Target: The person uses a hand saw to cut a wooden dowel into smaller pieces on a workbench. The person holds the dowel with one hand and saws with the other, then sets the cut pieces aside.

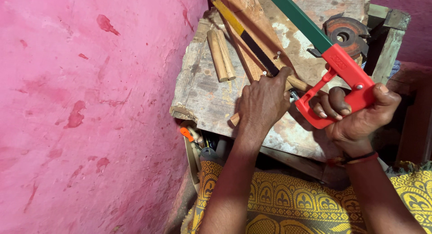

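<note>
My right hand (pixel 360 114) grips the red handle of a hacksaw (pixel 339 69) with a green frame that runs up and to the left. Its black and yellow blade crosses a wooden dowel (pixel 298 83) lying on a worn wooden bench (pixel 202 94). My left hand (pixel 263 103) presses down on the dowel, covering most of it; one end of the rod shows below the wrist. The blade meets the dowel just beside my left fingertips.
Two short cut dowel pieces (pixel 221 55) lie side by side on the bench, left of the blade. A round rusty cutter disc (pixel 346 33) sits at the bench's far right. A pink wall (pixel 90 112) fills the left. Yellow patterned cloth (pixel 288 202) covers my lap.
</note>
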